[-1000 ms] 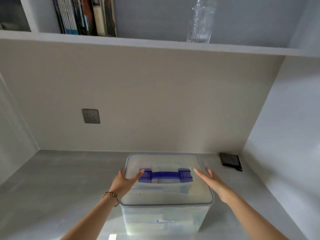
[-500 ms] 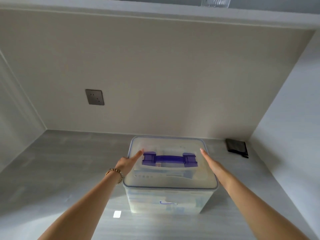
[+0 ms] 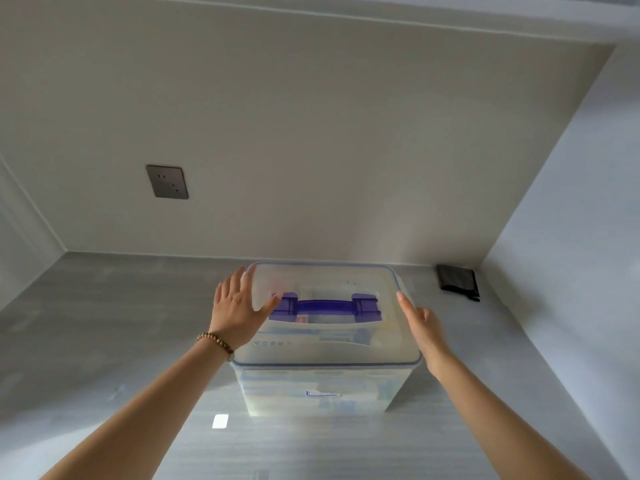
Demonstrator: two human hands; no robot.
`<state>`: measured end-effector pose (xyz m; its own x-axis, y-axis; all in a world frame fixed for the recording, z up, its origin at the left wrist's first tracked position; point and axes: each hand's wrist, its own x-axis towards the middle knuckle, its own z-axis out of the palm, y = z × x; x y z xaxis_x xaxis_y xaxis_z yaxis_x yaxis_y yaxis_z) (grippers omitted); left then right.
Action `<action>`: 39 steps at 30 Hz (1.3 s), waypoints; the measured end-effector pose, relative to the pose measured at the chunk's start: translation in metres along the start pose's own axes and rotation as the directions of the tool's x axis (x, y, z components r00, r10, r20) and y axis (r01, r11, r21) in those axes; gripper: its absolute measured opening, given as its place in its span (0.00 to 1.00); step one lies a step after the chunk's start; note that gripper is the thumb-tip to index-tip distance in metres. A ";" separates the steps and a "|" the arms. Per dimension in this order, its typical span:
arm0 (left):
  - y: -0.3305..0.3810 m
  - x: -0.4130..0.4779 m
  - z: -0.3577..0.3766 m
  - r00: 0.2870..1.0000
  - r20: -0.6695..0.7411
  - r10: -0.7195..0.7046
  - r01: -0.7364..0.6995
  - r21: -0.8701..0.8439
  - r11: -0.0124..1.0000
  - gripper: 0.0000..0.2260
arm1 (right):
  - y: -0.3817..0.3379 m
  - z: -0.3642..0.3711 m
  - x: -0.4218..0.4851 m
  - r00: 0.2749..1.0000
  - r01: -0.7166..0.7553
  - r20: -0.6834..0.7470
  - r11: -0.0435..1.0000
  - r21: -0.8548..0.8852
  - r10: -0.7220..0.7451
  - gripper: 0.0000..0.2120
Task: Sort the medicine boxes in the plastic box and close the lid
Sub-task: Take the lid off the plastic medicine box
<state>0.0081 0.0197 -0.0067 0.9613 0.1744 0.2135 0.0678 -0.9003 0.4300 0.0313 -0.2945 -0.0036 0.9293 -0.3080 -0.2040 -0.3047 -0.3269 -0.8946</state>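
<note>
A translucent plastic box (image 3: 322,393) stands on the grey counter, its lid (image 3: 329,344) lying flat on top with a purple handle (image 3: 325,306) across the middle. Medicine boxes show only faintly through the walls and lid. My left hand (image 3: 237,306), a bead bracelet at its wrist, is at the lid's left edge with straight, spread fingers, the thumb reaching towards the handle's left end. My right hand (image 3: 420,323) lies along the lid's right edge with straight fingers. Neither hand grips anything.
The grey counter (image 3: 104,341) sits in an alcove with walls at the back, left and right. A small black object (image 3: 459,281) lies in the back right corner. A wall socket (image 3: 167,182) is on the back wall. A shelf runs overhead.
My view has tilted down, so the shelf with books and bottle has left the frame. The hands have slid out from beside the handle to the lid's left and right edges.
</note>
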 end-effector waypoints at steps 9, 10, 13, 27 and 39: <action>0.003 0.014 0.008 0.791 0.347 0.504 -0.537 -0.002 0.844 0.36 | 0.028 0.039 -0.095 0.923 -0.099 -0.318 0.933 0.346 0.216 0.40; 0.002 0.014 0.009 0.787 0.355 0.505 -0.543 0.007 0.840 0.36 | 0.031 0.048 -0.106 0.910 -0.140 -0.308 0.904 0.403 0.278 0.42; 0.001 0.016 0.010 0.780 0.362 0.511 -0.554 0.020 0.832 0.36 | 0.036 0.072 -0.132 0.917 -0.243 -0.158 0.825 0.510 0.367 0.38; 0.001 0.016 0.007 0.757 0.385 0.528 -0.573 0.002 0.819 0.30 | 0.016 0.117 -0.151 0.897 -0.155 -0.321 0.896 0.416 0.304 0.23; 0.002 0.022 0.006 0.818 0.311 0.483 -0.445 -0.189 0.875 0.30 | 0.001 0.065 -0.152 0.804 0.150 -0.580 0.989 -0.014 -0.130 0.31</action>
<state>0.0313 0.0192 -0.0064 0.9026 -0.4163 0.1097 -0.4189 -0.7905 0.4468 -0.0966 -0.1902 0.0005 0.6660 -0.7232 0.1830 -0.1649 -0.3819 -0.9094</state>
